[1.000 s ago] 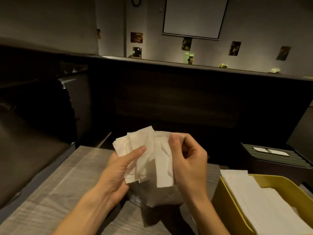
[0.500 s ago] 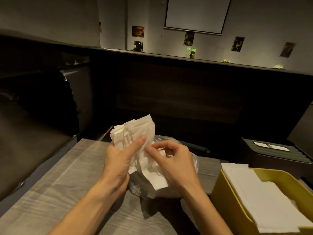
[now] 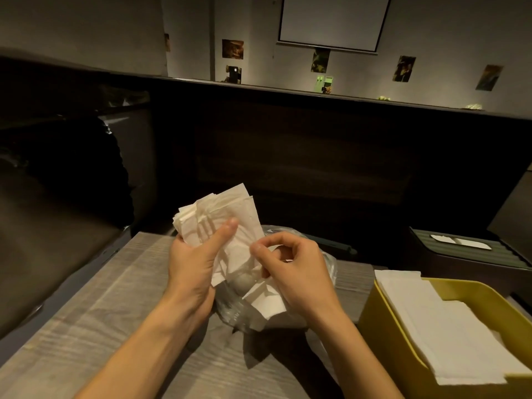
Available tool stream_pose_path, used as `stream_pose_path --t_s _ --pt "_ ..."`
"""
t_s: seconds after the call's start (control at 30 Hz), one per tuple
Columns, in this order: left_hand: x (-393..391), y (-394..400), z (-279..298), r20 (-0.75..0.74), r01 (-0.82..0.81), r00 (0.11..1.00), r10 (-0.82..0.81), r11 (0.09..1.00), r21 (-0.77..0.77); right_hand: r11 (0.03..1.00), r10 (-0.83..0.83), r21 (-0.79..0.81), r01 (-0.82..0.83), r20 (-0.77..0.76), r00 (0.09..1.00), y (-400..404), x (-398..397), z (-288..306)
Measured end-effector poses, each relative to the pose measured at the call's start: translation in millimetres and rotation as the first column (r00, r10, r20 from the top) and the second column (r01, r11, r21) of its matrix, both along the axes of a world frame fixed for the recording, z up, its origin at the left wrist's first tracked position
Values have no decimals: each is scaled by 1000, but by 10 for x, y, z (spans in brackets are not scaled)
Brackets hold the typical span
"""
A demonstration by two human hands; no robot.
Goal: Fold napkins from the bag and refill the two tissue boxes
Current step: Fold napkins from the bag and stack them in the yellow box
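Gripping a tilted stack of white paper napkins (image 3: 221, 220), long axis pointing up-right, the left hand (image 3: 193, 263) works above the counter's (image 3: 95, 312) far edge; the right hand (image 3: 293, 272) pinches one sheet's lower end.

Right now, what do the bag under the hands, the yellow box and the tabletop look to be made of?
Bag: thin clear plastic film, glossy; it crinkles and napkins show through it.
Yellow box: looks like moulded plastic, matte, with a smooth rounded rim; coated metal cannot be ruled out.
Tabletop: grey wood-grain surface, matte; laminate or real wood, I cannot tell.
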State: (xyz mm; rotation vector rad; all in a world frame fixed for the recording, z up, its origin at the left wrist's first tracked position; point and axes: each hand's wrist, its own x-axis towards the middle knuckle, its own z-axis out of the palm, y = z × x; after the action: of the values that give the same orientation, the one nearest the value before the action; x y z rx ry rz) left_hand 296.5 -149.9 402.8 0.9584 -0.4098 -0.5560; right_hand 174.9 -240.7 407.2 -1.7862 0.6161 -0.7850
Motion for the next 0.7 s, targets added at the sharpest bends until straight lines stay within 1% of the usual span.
stream_pose_path --t_s 0.07,0.17,0.2,0.27,0.3,0.33,0.37,0.4,0.43,0.47,0.5,0.53,0.57,0.6,0.63,0.67,0.7 --pt "20 14 0 -29 35 999 -35 999 -7 1000 2 8 -2 -5 1000 -6 2 -4" --pt "45 12 -10 -82 94 992 -95 995 -11 1000 -9 -26 9 -15 1000 5 -11 3" --pt "51 11 -16 -93 87 992 -88 996 -10 999 -14 -42 14 -6 1000 7 -23 10" --pt "78 9 -32 -88 17 996 -16 1000 9 996 -34 -77 38 56 998 11 -46 54" --pt "93 9 -40 -77 -24 997 26 1000 20 994 -38 -93 50 124 992 15 -64 83" --pt "106 10 -47 -66 -59 996 60 998 29 993 -36 -105 61 227 973 23 -83 112" --pt "116 11 -56 -48 -82 995 84 996 42 991 -31 -112 76 358 933 40 -102 154" --pt "118 14 -64 -15 -90 996 91 994 58 989 -27 -116 94 484 875 51 -118 194" --pt "112 14 -73 36 -89 996 86 993 82 988 -18 -117 104 573 819 59 -134 230" --pt "89 19 -72 100 -77 993 66 991 111 988 -9 -118 102 613 790 54 -140 243" --pt "60 21 -73 171 -62 985 38 988 143 989 3 -120 88 606 795 49 -133 242" --pt "28 17 -69 233 -45 972 4 984 173 989 14 -129 69 557 830 29 -113 218" --pt "3 11 -64 276 -31 961 -25 980 197 986 23 -154 55 463 886 6 -84 166" --pt "-17 8 -57 290 -16 956 -46 978 209 979 21 -199 49 339 941 -10 -52 102" --pt "-39 9 -45 282 2 958 -61 979 205 966 6 -254 51 220 975 -19 -37 39" --pt "-47 10 -36 258 19 964 -69 981 192 954 -16 -293 56 138 990 -30 -30 -11" --pt "-48 12 -31 234 28 970 -71 983 181 953 -35 -297 65 103 994 -38 -31 -36"
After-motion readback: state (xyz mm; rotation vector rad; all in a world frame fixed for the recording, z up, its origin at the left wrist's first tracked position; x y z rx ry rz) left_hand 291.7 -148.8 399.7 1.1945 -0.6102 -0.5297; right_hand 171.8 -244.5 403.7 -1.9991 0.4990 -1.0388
